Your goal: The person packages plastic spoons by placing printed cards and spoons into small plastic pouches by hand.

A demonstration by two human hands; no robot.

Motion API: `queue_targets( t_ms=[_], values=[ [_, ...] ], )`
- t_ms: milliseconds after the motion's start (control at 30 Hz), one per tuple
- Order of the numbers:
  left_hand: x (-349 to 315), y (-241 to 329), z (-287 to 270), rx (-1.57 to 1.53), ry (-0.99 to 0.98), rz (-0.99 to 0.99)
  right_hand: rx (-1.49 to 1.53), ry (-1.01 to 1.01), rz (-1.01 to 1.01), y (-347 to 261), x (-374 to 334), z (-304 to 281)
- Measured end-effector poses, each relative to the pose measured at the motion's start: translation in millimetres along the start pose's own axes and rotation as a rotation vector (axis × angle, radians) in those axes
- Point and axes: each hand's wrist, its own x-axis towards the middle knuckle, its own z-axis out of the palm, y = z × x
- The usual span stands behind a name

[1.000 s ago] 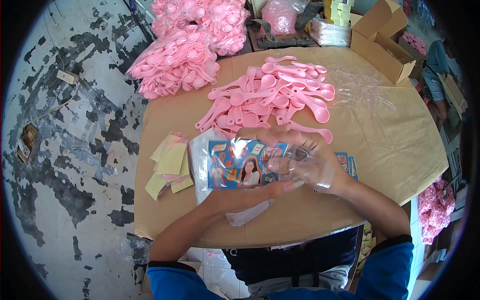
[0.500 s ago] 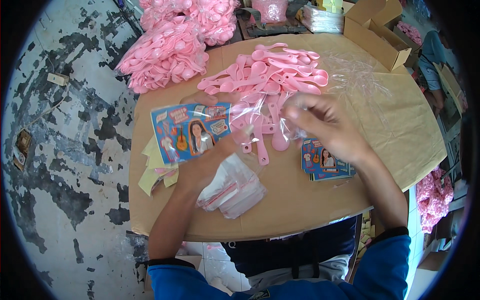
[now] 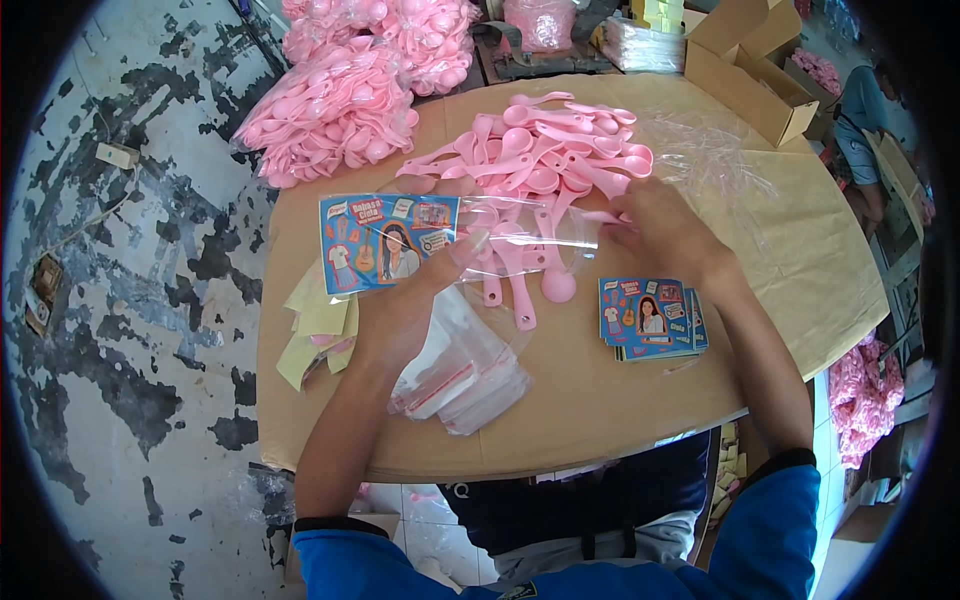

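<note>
My left hand (image 3: pixel 420 300) pinches a clear plastic bag (image 3: pixel 500 240) that lies across the table with a blue printed card (image 3: pixel 385 240) inside its left end. Pink plastic spoons (image 3: pixel 520 290) lie under or in the bag's right part; I cannot tell which. My right hand (image 3: pixel 665 230) rests at the near edge of the loose heap of pink spoons (image 3: pixel 550 150), fingers on a spoon by the bag's open end. A stack of blue cards (image 3: pixel 650 320) sits just below that hand. Empty clear bags (image 3: pixel 460 370) lie under my left wrist.
Yellow paper slips (image 3: pixel 315 330) lie at the left of the round brown table (image 3: pixel 800 260). Bagged pink spoons (image 3: pixel 340 110) pile up at the far left. Cardboard boxes (image 3: pixel 750 70) stand at the back right, where another person (image 3: pixel 865 130) sits. Crumpled clear film (image 3: pixel 710 150) lies right of the heap.
The bag with the card has slid left and flattened out under my left hand. My right hand has moved up from the card stack to the edge of the spoon heap.
</note>
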Motion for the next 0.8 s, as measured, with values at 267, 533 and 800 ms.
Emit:
queue_targets(
  t_ms=[267,533,800],
  values=[
    [7.9,1.6,-10.6,-0.308,0.06,-0.042,0.98,0.257,0.091,-26.3,-14.4,-32.5],
    [2.5,-4.1,-3.1,-0.465,-0.067,-0.093,1.41,0.12,-0.093,-72.0,-19.5,-17.7],
    [-8.1,-11.6,12.9,-0.297,-0.091,-0.184,1.393,0.231,-0.127,-85.6,-24.8,-13.8]
  ],
)
